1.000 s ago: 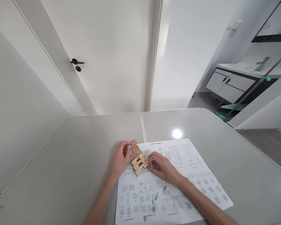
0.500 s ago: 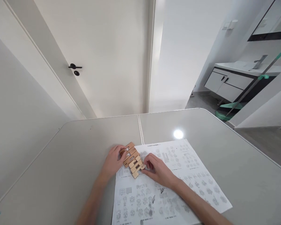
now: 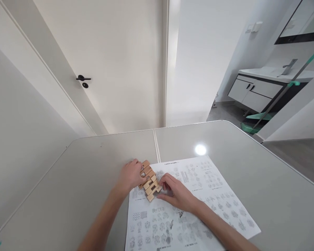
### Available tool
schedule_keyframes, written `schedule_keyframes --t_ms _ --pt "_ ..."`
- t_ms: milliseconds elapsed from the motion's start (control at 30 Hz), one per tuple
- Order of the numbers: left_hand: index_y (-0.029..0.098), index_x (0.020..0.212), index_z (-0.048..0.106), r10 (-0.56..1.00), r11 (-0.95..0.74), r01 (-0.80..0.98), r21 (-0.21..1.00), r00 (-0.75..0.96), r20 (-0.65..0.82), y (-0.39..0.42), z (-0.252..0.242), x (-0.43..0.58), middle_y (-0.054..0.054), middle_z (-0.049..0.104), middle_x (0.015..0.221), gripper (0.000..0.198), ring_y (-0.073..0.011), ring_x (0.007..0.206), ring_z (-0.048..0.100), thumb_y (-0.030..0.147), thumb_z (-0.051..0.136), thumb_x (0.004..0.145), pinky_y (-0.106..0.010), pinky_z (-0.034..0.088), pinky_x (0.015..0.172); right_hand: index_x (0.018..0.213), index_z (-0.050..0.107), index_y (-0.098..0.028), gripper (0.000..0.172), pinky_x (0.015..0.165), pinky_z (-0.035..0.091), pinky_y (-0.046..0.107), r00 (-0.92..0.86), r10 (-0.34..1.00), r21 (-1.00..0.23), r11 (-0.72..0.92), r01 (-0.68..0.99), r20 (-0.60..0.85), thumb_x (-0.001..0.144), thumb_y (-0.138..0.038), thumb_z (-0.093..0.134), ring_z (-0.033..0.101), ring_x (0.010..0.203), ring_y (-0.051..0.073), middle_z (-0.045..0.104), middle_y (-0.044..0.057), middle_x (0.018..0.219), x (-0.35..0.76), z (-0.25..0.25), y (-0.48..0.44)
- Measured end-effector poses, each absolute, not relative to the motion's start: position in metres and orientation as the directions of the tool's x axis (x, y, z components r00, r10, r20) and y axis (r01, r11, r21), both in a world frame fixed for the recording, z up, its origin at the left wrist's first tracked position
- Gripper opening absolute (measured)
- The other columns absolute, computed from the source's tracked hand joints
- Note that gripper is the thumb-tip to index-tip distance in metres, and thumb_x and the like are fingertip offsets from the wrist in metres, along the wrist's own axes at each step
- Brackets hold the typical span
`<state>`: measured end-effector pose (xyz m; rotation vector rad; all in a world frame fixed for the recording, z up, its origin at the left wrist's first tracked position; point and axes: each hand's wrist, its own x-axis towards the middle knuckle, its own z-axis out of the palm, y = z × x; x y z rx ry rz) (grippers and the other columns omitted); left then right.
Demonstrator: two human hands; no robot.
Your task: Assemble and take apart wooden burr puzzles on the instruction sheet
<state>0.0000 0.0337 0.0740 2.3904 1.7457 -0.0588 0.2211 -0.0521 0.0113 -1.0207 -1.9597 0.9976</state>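
Observation:
Notched wooden puzzle pieces (image 3: pixel 152 188) lie side by side on a printed sheet (image 3: pixel 193 202), some darker brown and others pale. My left hand (image 3: pixel 132 175) curls over the darker pieces (image 3: pixel 147 170) at the upper left, fingers and thumb closed on them and hiding part of them. At the pale pieces' right end is my right hand (image 3: pixel 178 194), its fingertips at the outermost piece. Its thumb is spread below, a little apart from the wood; whether the fingertips touch the piece I cannot tell.
Rows of small grey diagrams cover the sheet, which lies on a grey table (image 3: pixel 102 160) with a seam down the middle. Beyond the table stands a white door (image 3: pixel 125 69) with a black handle (image 3: pixel 83 78). A sink cabinet (image 3: pixel 256 92) and a green-handled dustpan (image 3: pixel 248 128) are at the right.
My left hand has moved a little right and further over the darker pieces, covering more of them. The right thumb has come slightly away from the pale end piece.

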Motion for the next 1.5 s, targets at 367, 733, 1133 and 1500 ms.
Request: schedule_keyframes --t_ms 367,733,1133,1500 --pt "0.024 0.056 0.049 0.935 -0.344 0.932 0.116 0.351 -0.042 0.036 0.078 0.003 -0.008 0.067 0.080 0.025 -0.0341 0.088 0.069 0.028 0.074 0.057 -0.045 0.052 0.082 0.104 0.052 -0.026 0.019 0.066 0.044 0.029 -0.439 0.864 -0.862 0.404 0.306 0.249 0.095 -0.031 0.067 0.052 0.078 0.018 0.054 0.002 0.097 0.223 0.011 -0.052" --pt "0.024 0.056 0.052 0.914 -0.399 0.910 0.114 0.404 -0.025 0.044 0.079 -0.004 -0.010 0.069 0.086 0.025 -0.0362 0.098 0.063 0.029 0.076 0.053 -0.048 0.048 0.090 0.105 0.054 -0.025 0.026 0.065 0.044 0.029 -0.382 0.900 -0.918 0.316 0.239 0.210 0.093 -0.040 0.071 0.049 0.074 0.017 0.054 0.001 0.092 0.222 0.006 -0.050" --pt "0.025 0.049 0.045 0.912 -0.407 0.899 0.161 0.410 0.021 0.053 0.085 -0.004 -0.012 0.072 0.088 0.037 -0.0378 0.099 0.062 0.037 0.079 0.051 -0.050 0.048 0.092 0.104 0.060 -0.024 0.028 0.072 0.050 0.033 -0.210 0.970 -0.991 0.134 0.025 0.126 0.093 -0.047 0.070 0.057 0.078 0.019 0.062 0.002 0.091 0.223 0.002 -0.043" --pt "0.023 0.048 0.050 0.821 -0.566 0.759 0.323 0.557 0.129 0.027 0.099 0.107 -0.011 0.073 0.090 0.030 -0.0355 0.101 0.064 0.031 0.076 0.061 -0.049 0.051 0.089 0.132 0.061 -0.029 0.054 0.104 0.051 0.047 -0.196 0.981 -0.700 -0.151 -0.698 -0.016 0.091 -0.064 0.067 0.060 0.126 0.029 0.068 0.008 0.128 0.229 0.015 -0.031"
